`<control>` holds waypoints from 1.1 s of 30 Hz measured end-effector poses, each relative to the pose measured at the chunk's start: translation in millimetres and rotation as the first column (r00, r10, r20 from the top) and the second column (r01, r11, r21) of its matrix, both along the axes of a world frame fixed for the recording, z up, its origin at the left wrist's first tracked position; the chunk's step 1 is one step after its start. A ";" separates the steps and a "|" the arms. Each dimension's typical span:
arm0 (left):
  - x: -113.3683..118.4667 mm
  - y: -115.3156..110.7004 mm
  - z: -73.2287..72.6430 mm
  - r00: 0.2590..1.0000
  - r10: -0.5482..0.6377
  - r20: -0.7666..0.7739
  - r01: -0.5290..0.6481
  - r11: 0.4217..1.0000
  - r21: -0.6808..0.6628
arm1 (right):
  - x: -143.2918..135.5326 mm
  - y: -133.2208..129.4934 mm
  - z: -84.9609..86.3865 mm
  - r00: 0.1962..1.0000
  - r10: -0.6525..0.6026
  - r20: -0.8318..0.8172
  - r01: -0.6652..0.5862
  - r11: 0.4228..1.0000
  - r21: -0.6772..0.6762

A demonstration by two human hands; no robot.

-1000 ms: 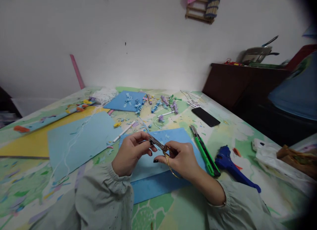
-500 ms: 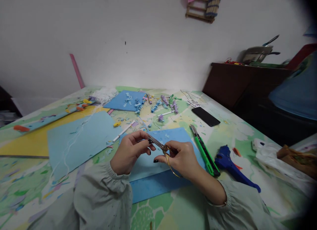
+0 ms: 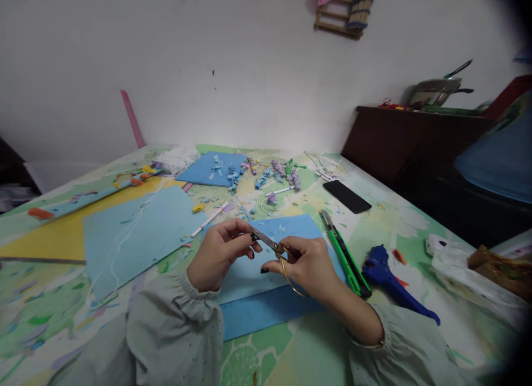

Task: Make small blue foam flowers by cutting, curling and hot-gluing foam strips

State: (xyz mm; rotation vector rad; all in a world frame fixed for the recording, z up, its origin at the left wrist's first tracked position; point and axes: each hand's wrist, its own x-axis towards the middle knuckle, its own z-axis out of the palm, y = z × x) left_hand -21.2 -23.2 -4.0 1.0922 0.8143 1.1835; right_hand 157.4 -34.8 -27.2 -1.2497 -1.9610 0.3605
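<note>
Barely a shift, work looks steady: centre-frame, the right hand [image 3: 313, 264] curls round scissors [image 3: 266, 240], left hand [image 3: 219, 254] half-curled, hold unclear.

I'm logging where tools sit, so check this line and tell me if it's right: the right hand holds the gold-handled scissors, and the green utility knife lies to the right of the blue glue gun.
One error: the green utility knife lies to the left of the blue glue gun, as the head view shows. The right hand does hold the gold-handled scissors.
</note>
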 end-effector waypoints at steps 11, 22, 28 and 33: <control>-1.3 0.2 4.1 0.996 0.074 -0.047 -0.074 0.997 -0.003 | 0.8 -1.2 8.0 0.999 -0.006 0.037 0.006 1.000 -0.004; -3.7 1.3 6.0 0.992 0.117 -0.040 -0.122 0.979 -0.165 | -0.3 2.6 8.0 0.992 -0.116 -0.058 0.111 0.991 -0.081; -4.0 -0.8 9.1 0.985 0.156 0.074 -0.143 0.977 -0.160 | -1.4 2.0 8.7 0.995 -0.102 -0.021 0.101 0.993 -0.064; -4.2 -2.6 10.7 0.967 0.228 0.110 -0.216 0.970 -0.112 | -2.1 2.3 9.0 0.995 -0.098 -0.016 0.097 0.994 -0.052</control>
